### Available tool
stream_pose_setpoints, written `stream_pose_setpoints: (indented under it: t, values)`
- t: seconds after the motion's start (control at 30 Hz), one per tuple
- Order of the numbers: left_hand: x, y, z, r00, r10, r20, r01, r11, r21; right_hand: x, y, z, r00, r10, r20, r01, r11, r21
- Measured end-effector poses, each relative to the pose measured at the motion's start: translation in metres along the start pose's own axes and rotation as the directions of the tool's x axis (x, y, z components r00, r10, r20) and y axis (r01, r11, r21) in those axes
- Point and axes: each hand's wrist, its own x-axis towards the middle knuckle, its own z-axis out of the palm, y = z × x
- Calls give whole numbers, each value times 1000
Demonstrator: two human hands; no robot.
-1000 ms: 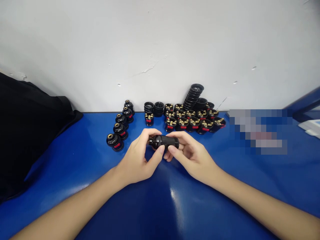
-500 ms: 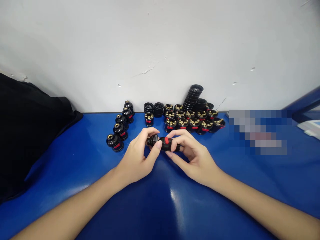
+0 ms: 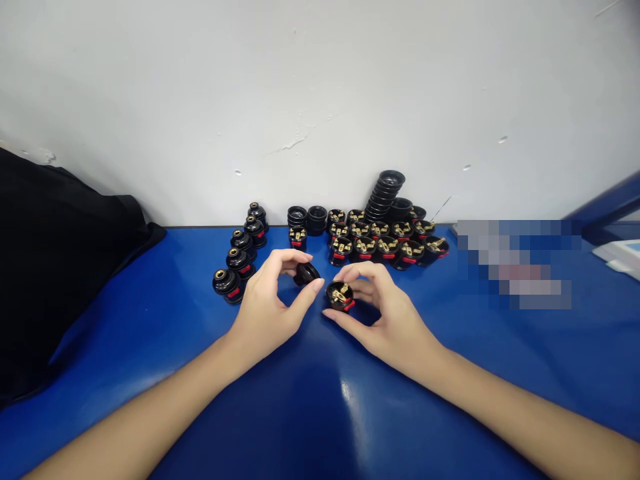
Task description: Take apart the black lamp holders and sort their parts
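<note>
Between the thumb and fingers of my left hand point(image 3: 277, 293) is a black lamp socket cap point(image 3: 307, 273), tilted with its wide rim toward the right. My right hand point(image 3: 383, 310) grips a black lamp socket body point(image 3: 340, 295) around its sides. Brass contacts show in that body's upper end, and a red switch sticks out at its lower right edge. A small gap separates the cap from the body. Both are held near the middle of the blue table point(image 3: 280, 413), in front of the grouped parts.
Several capped sockets point(image 3: 227, 285) stand in a slanting row at left. Open socket bodies point(image 3: 387, 248) with brass contacts cluster behind my right hand. Stacked black rings point(image 3: 385, 193) lean near the white wall point(image 3: 300, 100). Black cloth point(image 3: 60, 267) lies at far left; the right has a blurred-out patch.
The cap and the body, end to end before, are now apart. My right hand has tipped the body so its contacts face up toward me; the cap has turned in my left hand.
</note>
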Motion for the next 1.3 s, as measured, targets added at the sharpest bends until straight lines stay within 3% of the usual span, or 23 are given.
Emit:
stream_pose_setpoints:
  t: [0.17, 0.47, 0.77, 0.9, 1.1, 1.3]
  values:
    - [4, 4, -4, 999, 38, -21, -37, 998, 54, 0, 2, -5, 1000, -22, -10, 20, 987, -160]
    - [13, 7, -18, 985, 172, 11, -167, 940, 298, 2, -10, -9, 975, -220, 20, 212, 906, -366]
    - [42, 22, -47, 964, 262, -53, -204, 850, 485, 0, -16, -8, 965, -248, 90, 264, 909, -324]
    - [72, 20, -56, 970, 243, 11, -212, 822, 529, 1, -12, -6, 963, -251, 101, 271, 908, -320]
    - [118, -4, -45, 971, 166, 173, -236, 788, 568, 0, -9, -6, 958, -255, 128, 283, 906, -314]
    - [135, -18, -37, 959, 93, 269, -244, 753, 611, -1, -7, -8, 956, -262, 132, 291, 904, -313]
